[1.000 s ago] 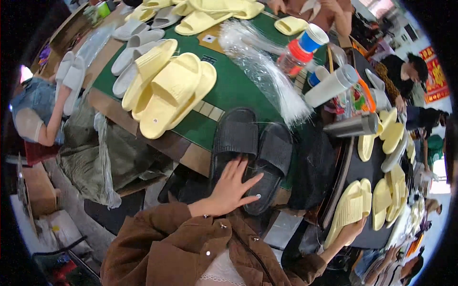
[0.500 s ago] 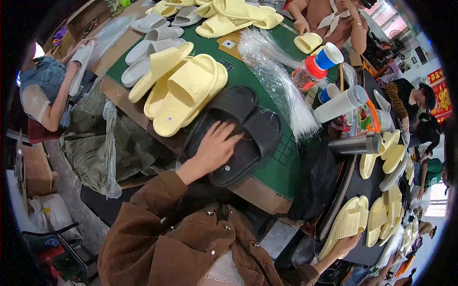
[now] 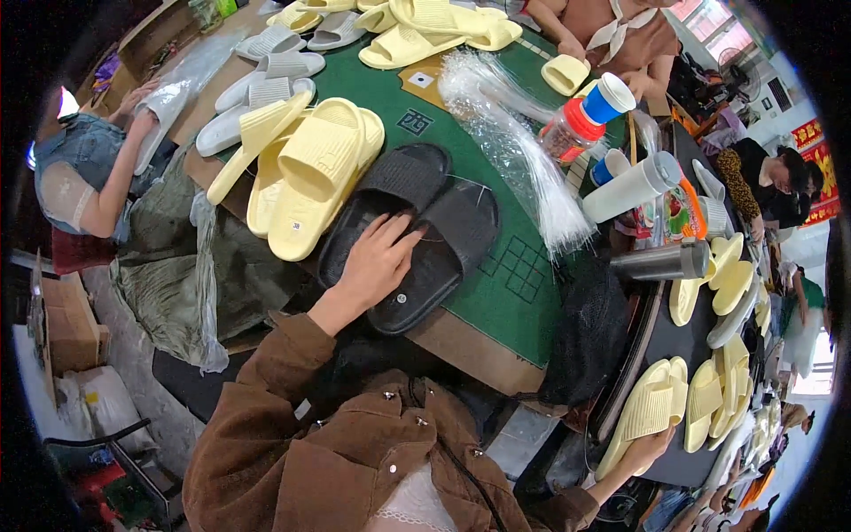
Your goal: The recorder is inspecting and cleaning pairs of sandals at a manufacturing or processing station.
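Observation:
On the green table mat (image 3: 355, 80), a pair of black slippers (image 3: 421, 297) lies side by side in front of me. My left hand (image 3: 377, 262) rests across the footbeds with fingers stretched out, the tips near the gap between them. A thin clear strand shows at the right slipper's strap. Over on the dark surface to the right, my right hand (image 3: 647, 450) is closed on the edge of a yellow slipper (image 3: 651, 399), one of a pair; the fingertips are partly hidden. Just left of the black pair sit stacked yellow slippers (image 3: 324, 168).
Grey slippers (image 3: 239, 115) lie behind the yellow stack. A bundle of clear plastic strands (image 3: 523, 151) spreads across the mat. Cups, a red-lidded jar (image 3: 572, 131), a white bottle (image 3: 634, 188) and a steel flask (image 3: 660, 263) crowd the right edge. Co-workers sit left and across.
My left hand and the black slippers have shifted left on the mat, and the yellow stack has moved left too. My right hand stays on its yellow slipper.

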A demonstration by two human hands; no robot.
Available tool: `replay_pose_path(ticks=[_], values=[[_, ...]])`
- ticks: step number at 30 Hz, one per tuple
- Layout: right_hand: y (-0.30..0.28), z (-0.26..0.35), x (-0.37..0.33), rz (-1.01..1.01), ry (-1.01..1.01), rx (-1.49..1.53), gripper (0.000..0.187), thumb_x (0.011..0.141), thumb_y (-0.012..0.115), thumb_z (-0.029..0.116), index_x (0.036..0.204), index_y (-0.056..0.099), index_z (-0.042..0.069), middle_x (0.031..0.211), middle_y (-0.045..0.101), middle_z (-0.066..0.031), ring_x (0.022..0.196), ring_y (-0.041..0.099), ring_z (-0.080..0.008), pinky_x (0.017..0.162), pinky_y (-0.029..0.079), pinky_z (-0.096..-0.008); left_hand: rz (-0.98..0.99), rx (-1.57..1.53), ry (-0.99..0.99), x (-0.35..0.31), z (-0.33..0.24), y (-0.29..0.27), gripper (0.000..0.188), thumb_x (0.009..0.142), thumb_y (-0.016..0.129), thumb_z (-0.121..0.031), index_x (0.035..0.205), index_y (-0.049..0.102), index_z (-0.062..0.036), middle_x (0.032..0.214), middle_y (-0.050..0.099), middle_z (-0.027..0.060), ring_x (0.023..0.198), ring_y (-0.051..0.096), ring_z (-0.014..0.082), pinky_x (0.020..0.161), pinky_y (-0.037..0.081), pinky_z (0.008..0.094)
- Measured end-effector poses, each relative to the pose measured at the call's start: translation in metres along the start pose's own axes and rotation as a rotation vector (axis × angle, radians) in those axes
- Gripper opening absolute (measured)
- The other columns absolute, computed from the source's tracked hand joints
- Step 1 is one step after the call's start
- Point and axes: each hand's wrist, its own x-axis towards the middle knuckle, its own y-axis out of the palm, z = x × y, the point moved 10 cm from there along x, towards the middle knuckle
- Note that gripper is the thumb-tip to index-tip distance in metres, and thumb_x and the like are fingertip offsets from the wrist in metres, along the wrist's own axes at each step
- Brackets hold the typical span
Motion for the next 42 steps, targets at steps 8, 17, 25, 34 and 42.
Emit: replay_pose_path(ticks=[8, 17, 25, 34, 42], values=[[0.004, -0.014, 0.000, 0.013, 0.007, -0.086, 0.033, 0.087, 0.056, 0.017, 0.111, 0.058, -0.005, 0.104, 0.058, -0.0228, 0.101, 0.054, -0.0420, 0.087, 0.043, -0.0470, -0.232, -0.018, 0.038, -0.004, -0.032, -0.051, 0.028, 0.069, 0.065, 0.003, 0.098, 0.065, 0.0006, 0.111, 0.060, 0.0171, 0.101, 0.059, 0.0356, 0.088, 0.050, 0.0416], [-0.007, -0.011, -0.003, -0.081, -0.033, -0.140, 0.034, 0.088, 0.054, 0.018, 0.111, 0.057, -0.005, 0.110, 0.059, -0.0243, 0.107, 0.054, -0.0424, 0.090, 0.043, -0.0460, -0.623, 0.345, -0.039, 0.031, 0.018, -0.195, 0.012, 0.076, 0.061, 0.002, 0.087, 0.067, 0.0037, 0.110, 0.063, 0.0257, 0.102, 0.061, 0.0387, 0.092, 0.046, 0.0431], [0.007, -0.025, -0.004, 0.032, 0.068, -0.125, 0.037, 0.093, 0.049, 0.019, 0.122, 0.056, -0.002, 0.120, 0.057, -0.0243, 0.112, 0.053, -0.0412, 0.094, 0.042, -0.0458, -0.338, 0.284, -0.364, 0.066, 0.277, -0.213, 0.029, 0.089, 0.056, -0.021, 0.108, 0.066, -0.0019, 0.124, 0.059, 0.0186, 0.116, 0.056, 0.0329, 0.098, 0.042, 0.0367], [-0.012, 0.042, -0.007, -0.067, -0.050, 0.059, 0.025, 0.084, 0.060, 0.010, 0.104, 0.063, -0.003, 0.092, 0.059, -0.0119, 0.090, 0.058, -0.0308, 0.079, 0.046, -0.0427, -0.513, 0.406, -0.258, 0.052, 0.238, -0.239, 0.019, 0.089, 0.056, -0.014, 0.103, 0.065, -0.0045, 0.117, 0.059, 0.0183, 0.112, 0.054, 0.0344, 0.095, 0.043, 0.0395], [-0.013, 0.237, -0.028, 0.078, -0.262, 0.407, 0.023, 0.074, 0.070, 0.009, 0.094, 0.066, -0.003, 0.091, 0.061, -0.0122, 0.086, 0.061, -0.0243, 0.069, 0.050, -0.0348, -0.465, 0.096, -0.078, 0.045, 0.062, -0.187, 0.022, 0.089, 0.054, 0.000, 0.108, 0.064, -0.0024, 0.127, 0.055, 0.0133, 0.122, 0.050, 0.0283, 0.102, 0.038, 0.0380]])
